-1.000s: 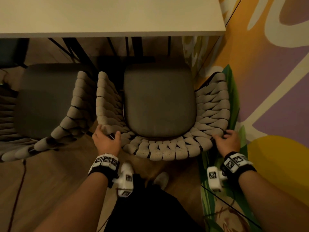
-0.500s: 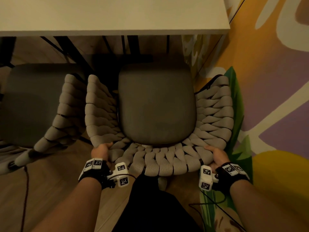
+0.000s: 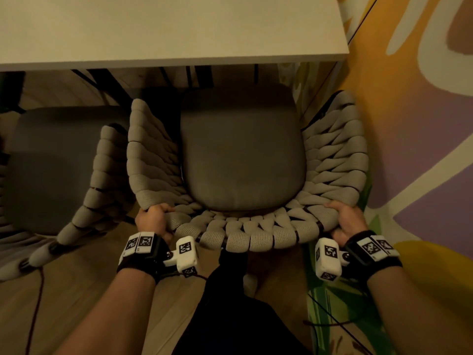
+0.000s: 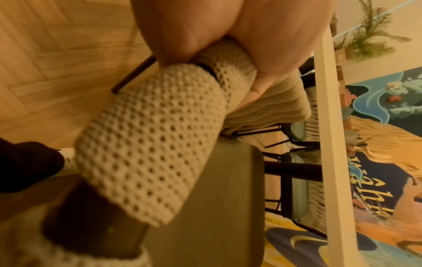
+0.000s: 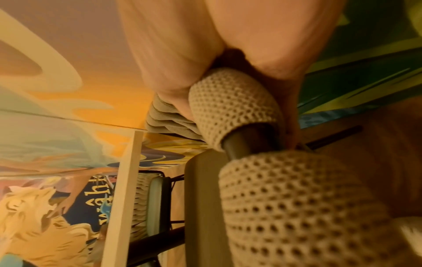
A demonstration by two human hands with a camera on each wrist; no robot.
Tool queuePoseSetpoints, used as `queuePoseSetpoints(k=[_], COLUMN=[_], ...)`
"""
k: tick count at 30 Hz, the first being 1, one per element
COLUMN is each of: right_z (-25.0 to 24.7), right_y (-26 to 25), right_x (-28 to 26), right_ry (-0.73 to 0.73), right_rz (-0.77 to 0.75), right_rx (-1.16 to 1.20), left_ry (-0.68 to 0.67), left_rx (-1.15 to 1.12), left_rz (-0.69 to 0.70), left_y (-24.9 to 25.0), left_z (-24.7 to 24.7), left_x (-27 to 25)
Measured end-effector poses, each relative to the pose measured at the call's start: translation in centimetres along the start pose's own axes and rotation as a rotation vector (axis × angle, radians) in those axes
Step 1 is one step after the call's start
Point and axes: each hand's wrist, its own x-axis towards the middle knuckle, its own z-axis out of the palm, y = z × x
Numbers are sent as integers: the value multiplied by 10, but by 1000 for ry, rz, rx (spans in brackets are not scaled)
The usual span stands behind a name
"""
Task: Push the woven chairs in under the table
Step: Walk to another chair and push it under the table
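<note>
Woven chair (image 3: 245, 234) rim (knitted tubes) gripped by left hand (image 3: 153, 219) and right hand (image 3: 346, 219).

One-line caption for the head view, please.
Both hands, left hand and right hand, grip the woven chair backrest rim, seat facing the white table.

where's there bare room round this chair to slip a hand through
Crowded left: the held chair nearly touches the neighbouring chair. Tight right, against the painted wall. Free patches: the floor behind the neighbouring chair and the gap under the table edge ahead.
</note>
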Motion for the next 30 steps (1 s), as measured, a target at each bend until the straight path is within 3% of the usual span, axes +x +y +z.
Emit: queuePoseSetpoints(k=[4,15,21,30], right_z=[25,90,94,96], right_y=[-15,-31,-49,-67], right_x=[22,84,102,107], right_ry=[20,18,86,125], right_rz=[-23,-48,-31,-26], right_rx=[-1,-57,-167,-267], left_ry=[29,67,127,105], left_rx=[93,197,206,286], left_rz=[5,13,-27,-46], left_y=[30,82,96,89], left_z=[29,86,105,114], left_x=[3,81,84,81])
